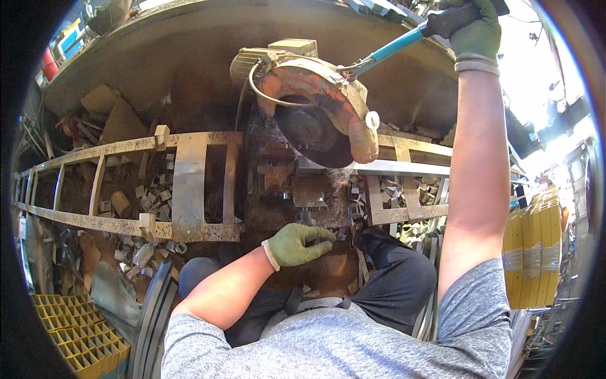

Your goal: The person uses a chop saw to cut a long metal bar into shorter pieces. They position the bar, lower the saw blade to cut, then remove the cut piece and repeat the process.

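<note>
My right hand, in a green work glove, is closed around the dark grip of a blue-handled lever. That lever joins a chop saw with a worn, red-patched guard and a motor behind it. Below the guard shows the dark round disc. Its lower edge meets the end of a long silver metal bar, where a pale blur of dust or sparks shows. My left hand, gloved too, hovers low before the saw base, fingers stretched out and thumb apart, beside a small metal fitting.
Ladder-like metal support frames extend left and right of the saw. Offcuts lie beneath them. A yellow stack of cut pieces stands at lower left, wrapped yellow bars at right. Long dark profiles lean beside my left leg.
</note>
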Tool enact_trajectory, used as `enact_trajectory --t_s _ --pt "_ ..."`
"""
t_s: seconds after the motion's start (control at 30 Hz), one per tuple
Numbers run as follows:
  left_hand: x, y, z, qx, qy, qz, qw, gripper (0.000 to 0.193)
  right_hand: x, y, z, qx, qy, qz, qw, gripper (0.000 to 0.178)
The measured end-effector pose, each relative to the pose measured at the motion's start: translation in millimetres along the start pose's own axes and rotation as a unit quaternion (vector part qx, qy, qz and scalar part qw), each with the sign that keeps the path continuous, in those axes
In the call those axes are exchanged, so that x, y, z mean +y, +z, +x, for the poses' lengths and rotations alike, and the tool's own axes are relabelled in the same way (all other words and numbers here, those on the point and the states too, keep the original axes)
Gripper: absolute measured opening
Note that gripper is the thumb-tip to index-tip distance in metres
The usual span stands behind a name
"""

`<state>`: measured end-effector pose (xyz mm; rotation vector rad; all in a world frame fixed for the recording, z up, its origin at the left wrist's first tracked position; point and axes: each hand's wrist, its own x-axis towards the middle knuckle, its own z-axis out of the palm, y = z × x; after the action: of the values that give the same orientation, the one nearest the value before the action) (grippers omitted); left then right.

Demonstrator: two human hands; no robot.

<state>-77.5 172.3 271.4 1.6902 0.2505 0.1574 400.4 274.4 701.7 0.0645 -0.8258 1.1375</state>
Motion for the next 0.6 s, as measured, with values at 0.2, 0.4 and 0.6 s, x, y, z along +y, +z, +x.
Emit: enact_trajectory --t_s 0.2,0.4,0.6 --pt "3.0 -1.1 -0.1 -0.009 -0.014 -0.019 1.000 0.039 -4.2 -0.8 -11.6 0.091 -0.122 -0.436 0.887 0.026" --pt "-1.3 -0.7 0.4 -0.009 0.006 -0.007 1.000 0.040 22.4 32.3 -30.1 0.067 -0.138 -0.471 0.869 0.017" --pt "-4.7 -0.2 0.6 -0.002 0.025 0.006 1.000 0.041 34.9 37.7 -37.8 0.107 -0.150 -0.489 0.852 0.020"
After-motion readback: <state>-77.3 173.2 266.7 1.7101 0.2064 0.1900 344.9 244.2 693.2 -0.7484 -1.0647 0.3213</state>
